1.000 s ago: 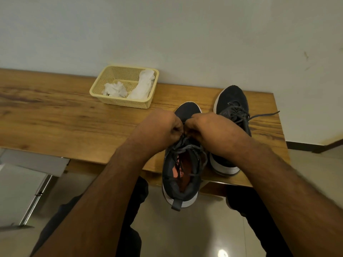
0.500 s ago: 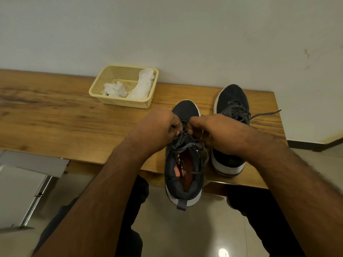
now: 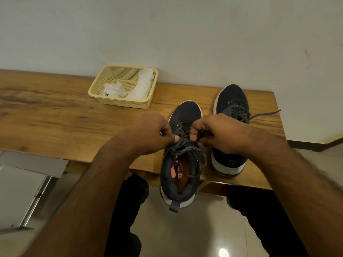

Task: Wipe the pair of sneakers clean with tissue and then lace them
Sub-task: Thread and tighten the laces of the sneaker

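Head view: we look down at a wooden bench (image 3: 55,115) against a pale wall (image 3: 167,30), tiled floor (image 3: 194,229) below. Left of centre, a basket (image 3: 118,103) holds tissue (image 3: 113,89), with bare wood around it. Our left hand (image 3: 148,134) pinches the lace (image 3: 182,143) of the near sneaker (image 3: 187,112), whose heel overhangs the bench's front edge. Our right hand (image 3: 222,134) curls on the same lace. At right, the second sneaker (image 3: 232,97) sits near the bench's end.
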